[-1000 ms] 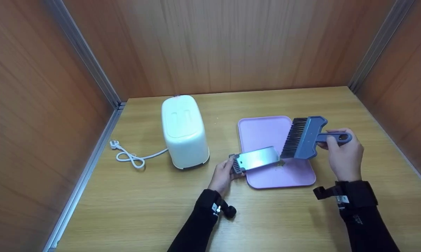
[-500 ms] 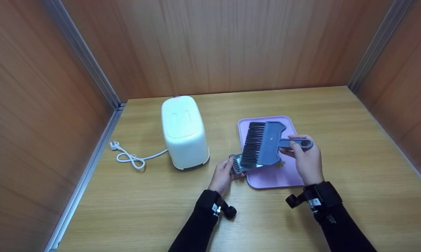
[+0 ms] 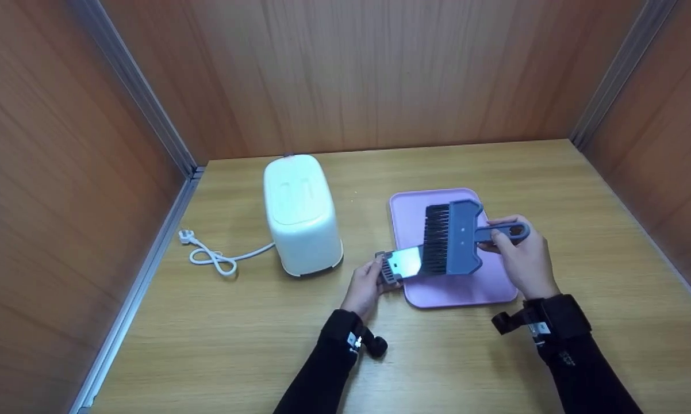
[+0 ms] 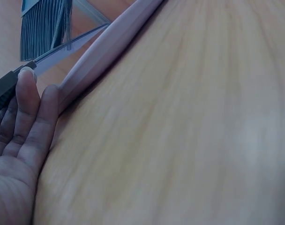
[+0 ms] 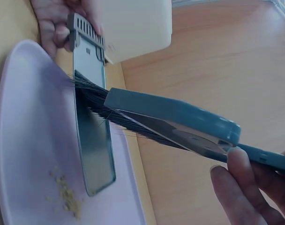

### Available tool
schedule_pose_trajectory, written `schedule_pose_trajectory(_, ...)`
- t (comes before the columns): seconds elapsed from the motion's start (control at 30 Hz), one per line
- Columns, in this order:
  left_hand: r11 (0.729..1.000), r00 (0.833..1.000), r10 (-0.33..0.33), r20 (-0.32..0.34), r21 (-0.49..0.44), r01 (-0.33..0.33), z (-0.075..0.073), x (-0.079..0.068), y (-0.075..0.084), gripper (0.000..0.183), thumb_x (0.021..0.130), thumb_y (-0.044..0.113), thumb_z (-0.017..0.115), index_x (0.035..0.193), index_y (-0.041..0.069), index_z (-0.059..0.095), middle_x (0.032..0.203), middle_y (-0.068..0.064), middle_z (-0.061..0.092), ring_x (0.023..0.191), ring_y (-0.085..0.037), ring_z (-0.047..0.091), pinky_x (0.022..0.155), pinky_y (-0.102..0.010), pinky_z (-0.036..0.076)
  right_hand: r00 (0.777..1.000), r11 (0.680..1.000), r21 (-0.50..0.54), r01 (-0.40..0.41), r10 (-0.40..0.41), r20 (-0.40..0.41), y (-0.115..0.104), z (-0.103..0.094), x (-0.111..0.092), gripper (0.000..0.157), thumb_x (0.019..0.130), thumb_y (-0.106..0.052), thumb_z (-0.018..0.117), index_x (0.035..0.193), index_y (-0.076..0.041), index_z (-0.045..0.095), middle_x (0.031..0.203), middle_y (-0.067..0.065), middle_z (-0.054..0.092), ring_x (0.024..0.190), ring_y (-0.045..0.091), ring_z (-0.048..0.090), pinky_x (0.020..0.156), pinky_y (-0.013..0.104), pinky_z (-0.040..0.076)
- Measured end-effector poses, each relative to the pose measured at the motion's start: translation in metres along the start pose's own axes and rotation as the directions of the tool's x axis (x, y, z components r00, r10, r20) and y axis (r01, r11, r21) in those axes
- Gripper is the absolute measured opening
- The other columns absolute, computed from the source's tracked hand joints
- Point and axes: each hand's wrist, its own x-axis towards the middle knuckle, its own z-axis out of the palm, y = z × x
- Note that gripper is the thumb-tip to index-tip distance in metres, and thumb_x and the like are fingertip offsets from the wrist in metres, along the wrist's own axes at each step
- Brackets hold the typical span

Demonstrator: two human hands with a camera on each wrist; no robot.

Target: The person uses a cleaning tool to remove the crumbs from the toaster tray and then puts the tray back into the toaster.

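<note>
My left hand [image 3: 361,290] holds a flat metal crumb tray [image 3: 406,263] by its grey slotted end, slanted over a lilac tray [image 3: 460,292]. In my right hand [image 3: 523,256] is the handle of a wide blue-grey brush [image 3: 463,238] with dark bristles. Seen from the right wrist, the bristles [image 5: 93,96] lie across the crumb tray's metal face, nearer its slotted end. Below its far end, a small heap of yellowish crumbs [image 5: 67,192] lies on the lilac tray. The brush hides the crumb tray's far part in the head view.
A white toaster-like appliance [image 3: 299,213] stands left of the hands, its white cord [image 3: 253,253] looped on the wooden table [image 3: 236,339] and ending in a plug [image 3: 186,236]. Wood-grained panels [image 3: 345,75] enclose the table at the back and both sides.
My right hand swept the brush left along the crumb tray, near to my left hand, and has since drawn it partway back right. The left hand and crumb tray stayed in place.
</note>
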Motion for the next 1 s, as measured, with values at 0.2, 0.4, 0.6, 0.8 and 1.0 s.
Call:
schedule_pose_trajectory(0.2, 1.0, 1.0, 0.002, -0.005, -0.006, -0.002, 0.0, -0.001, -0.001, 0.045, 0.118, 0.017, 0.038, 0.146, -0.016, 0.049, 0.135, -0.027, 0.067, 0.107, -0.02, 0.072, 0.09, -0.034, 0.063, 0.999, 0.992, -0.118, 0.049, -0.051, -0.012, -0.002, -0.009, 0.0, 0.023, 0.11, -0.007, 0.055, 0.125, 0.01, 0.06, 0.119, 0.029, 0.071, 0.088, 0.004, 0.076, 0.083, 0.02, 0.062)
schedule_pose_trajectory(0.4, 1.0, 1.0, 0.007, 0.0, -0.009, -0.007, 0.0, -0.001, -0.001, 0.046, 0.118, 0.018, 0.037, 0.146, -0.016, 0.049, 0.136, -0.028, 0.066, 0.11, -0.021, 0.072, 0.091, -0.034, 0.063, 0.995, 0.971, -0.219, 0.093, -0.097, -0.006, -0.005, -0.017, 0.001, 0.024, 0.109, -0.009, 0.055, 0.125, 0.008, 0.062, 0.117, 0.027, 0.072, 0.088, 0.003, 0.075, 0.081, 0.016, 0.06)
schedule_pose_trajectory(0.6, 1.0, 1.0, 0.0, 0.002, -0.011, 0.0, 0.0, 0.001, -0.002, 0.045, 0.118, 0.018, 0.038, 0.147, -0.015, 0.049, 0.136, -0.027, 0.067, 0.109, -0.022, 0.072, 0.091, -0.035, 0.063, 0.993, 0.956, -0.27, 0.111, -0.115, 0.003, -0.004, -0.025, 0.003, 0.024, 0.109, -0.008, 0.056, 0.125, 0.008, 0.062, 0.119, 0.027, 0.071, 0.093, 0.007, 0.075, 0.082, 0.015, 0.059)
schedule_pose_trajectory(0.8, 1.0, 1.0, 0.006, 0.013, 0.005, -0.006, -0.001, 0.0, -0.001, 0.047, 0.118, 0.019, 0.037, 0.146, -0.018, 0.047, 0.135, -0.029, 0.067, 0.108, -0.021, 0.072, 0.089, -0.034, 0.063, 0.986, 0.936, -0.313, 0.159, -0.166, 0.003, -0.002, -0.031, 0.005, 0.021, 0.107, -0.007, 0.059, 0.123, 0.007, 0.065, 0.116, 0.026, 0.073, 0.088, -0.008, 0.068, 0.079, 0.007, 0.053)
schedule_pose_trajectory(1.0, 1.0, 1.0, -0.002, 0.011, 0.003, 0.002, -0.002, 0.001, -0.001, 0.047, 0.118, 0.019, 0.038, 0.146, -0.017, 0.048, 0.133, -0.028, 0.068, 0.106, -0.02, 0.073, 0.089, -0.033, 0.063, 0.98, 0.923, -0.331, 0.194, -0.199, 0.02, -0.001, -0.034, 0.004, 0.02, 0.106, -0.005, 0.061, 0.122, 0.006, 0.066, 0.116, 0.026, 0.074, 0.088, -0.012, 0.065, 0.078, 0.006, 0.052)
